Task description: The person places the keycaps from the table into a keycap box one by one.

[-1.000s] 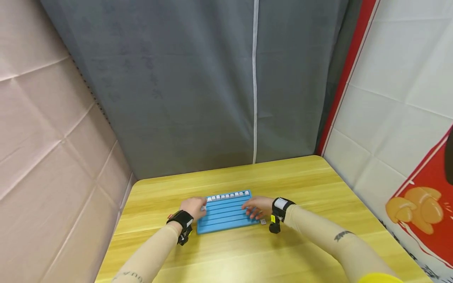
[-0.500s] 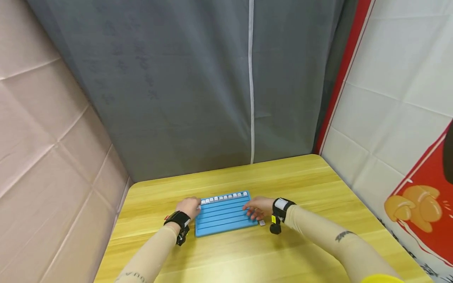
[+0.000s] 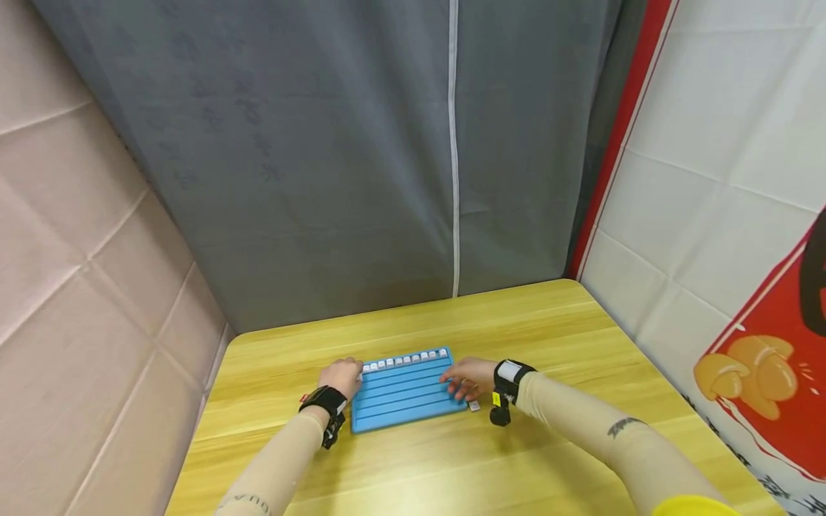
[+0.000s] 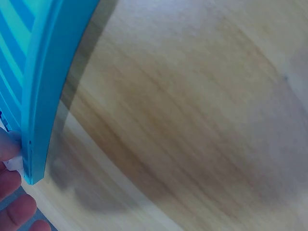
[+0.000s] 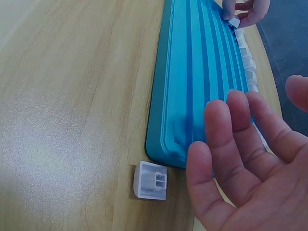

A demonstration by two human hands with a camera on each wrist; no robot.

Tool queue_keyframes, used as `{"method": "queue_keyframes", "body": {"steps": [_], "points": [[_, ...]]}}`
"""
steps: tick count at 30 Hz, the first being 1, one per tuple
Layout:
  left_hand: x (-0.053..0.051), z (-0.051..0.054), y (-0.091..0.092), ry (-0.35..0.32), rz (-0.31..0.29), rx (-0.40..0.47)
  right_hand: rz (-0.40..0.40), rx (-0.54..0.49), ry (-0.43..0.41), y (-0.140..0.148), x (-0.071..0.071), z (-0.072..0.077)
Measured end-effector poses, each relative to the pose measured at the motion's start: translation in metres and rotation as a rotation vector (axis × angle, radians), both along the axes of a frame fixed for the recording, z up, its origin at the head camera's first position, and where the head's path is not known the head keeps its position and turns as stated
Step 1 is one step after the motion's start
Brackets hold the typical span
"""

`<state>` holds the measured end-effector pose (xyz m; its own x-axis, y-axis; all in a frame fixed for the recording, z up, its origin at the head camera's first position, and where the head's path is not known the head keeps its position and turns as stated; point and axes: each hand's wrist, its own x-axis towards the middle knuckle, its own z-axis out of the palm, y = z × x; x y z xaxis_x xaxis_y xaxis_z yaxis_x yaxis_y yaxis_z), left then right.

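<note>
A blue ridged tray [image 3: 406, 394] lies on the table, with a row of white keycaps [image 3: 403, 360] along its far edge. At the far left corner my left hand [image 3: 340, 377] pinches a white keycap [image 5: 234, 21] between thumb and fingers, right at the end of the row. In the left wrist view, its fingers [image 4: 19, 211] show beside the tray's corner, partly cut off. My right hand [image 3: 472, 378] hovers over the tray's right end, holding nothing, its fingers loosely bent. A single keycap [image 5: 152, 181] lies on the table by the near right corner, its hollow underside showing.
The wooden table [image 3: 413, 473] extends around the tray on all sides. A grey curtain [image 3: 323, 179] hangs behind it. Pale quilted panels [image 3: 97, 287] stand on the left, and a white wall covering [image 3: 703, 179] with a red printed picture is on the right.
The head view has shifted a little. My left hand has moved outward to the tray's far left corner, uncovering more of the keycap row. My right hand stays nearly where it was.
</note>
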<state>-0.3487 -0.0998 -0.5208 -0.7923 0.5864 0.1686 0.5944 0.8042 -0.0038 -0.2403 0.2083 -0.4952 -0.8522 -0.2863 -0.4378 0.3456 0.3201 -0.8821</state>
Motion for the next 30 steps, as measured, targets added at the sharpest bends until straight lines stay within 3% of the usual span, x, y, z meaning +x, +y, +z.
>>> {"method": "queue_keyframes", "body": {"steps": [8, 13, 20, 30], "points": [[0.000, -0.002, 0.003, 0.059, 0.001, -0.038, -0.009, -0.002, -0.011, -0.001, -0.002, -0.003], [0.003, -0.002, 0.004, 0.057, 0.002, -0.021, -0.019, 0.005, -0.016, -0.005, 0.004, 0.004], [0.000, -0.008, 0.003, 0.055, 0.006, -0.013, -0.011, 0.006, -0.010, -0.003, 0.003, 0.000], [0.005, 0.000, 0.005, 0.047, 0.011, -0.020, -0.007, -0.004, -0.016, 0.008, -0.002, -0.011]]}}
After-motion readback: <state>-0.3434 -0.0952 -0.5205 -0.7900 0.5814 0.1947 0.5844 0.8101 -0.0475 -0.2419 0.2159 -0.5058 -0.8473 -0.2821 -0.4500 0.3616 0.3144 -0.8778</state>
